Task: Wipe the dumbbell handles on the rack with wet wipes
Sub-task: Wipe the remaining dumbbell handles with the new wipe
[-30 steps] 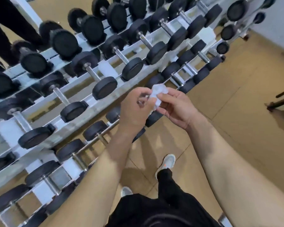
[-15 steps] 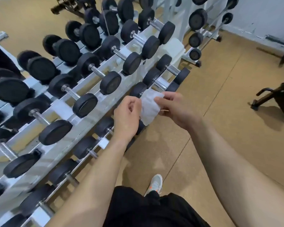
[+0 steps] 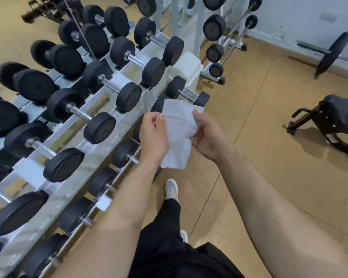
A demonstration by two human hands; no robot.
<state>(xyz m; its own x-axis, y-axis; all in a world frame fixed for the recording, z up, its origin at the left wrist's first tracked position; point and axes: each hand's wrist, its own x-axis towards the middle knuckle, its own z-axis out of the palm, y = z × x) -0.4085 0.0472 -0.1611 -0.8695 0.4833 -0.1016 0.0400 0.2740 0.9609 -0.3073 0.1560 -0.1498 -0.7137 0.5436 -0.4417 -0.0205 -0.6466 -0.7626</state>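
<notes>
You hold one white, crumpled wet wipe [image 3: 177, 133] spread between your two hands, in front of the lower tier of the white metal dumbbell rack [image 3: 100, 157]. Its long axis runs up and down: the top edge lies near a small lower-tier dumbbell [image 3: 187, 92], and the bottom corner hangs loose below your wrists. The sheet looks thin and creased, gathered at the right side and flatter at the left.

Your left hand [image 3: 153, 133] has its fingers curled in, pinching the wipe's left edge against the thumb. Your right hand [image 3: 209, 135] has its fingers folded round the bunched right side.

On the middle tier you can count six black round-headed dumbbells with chrome handles [image 3: 111, 86]; the sixth is cut by the left edge. Each handle points from upper left to lower right, across the rack's rails. The wipe touches none of these six. It hides part of one lower-tier dumbbell, so whether it touches that one cannot be told.
</notes>
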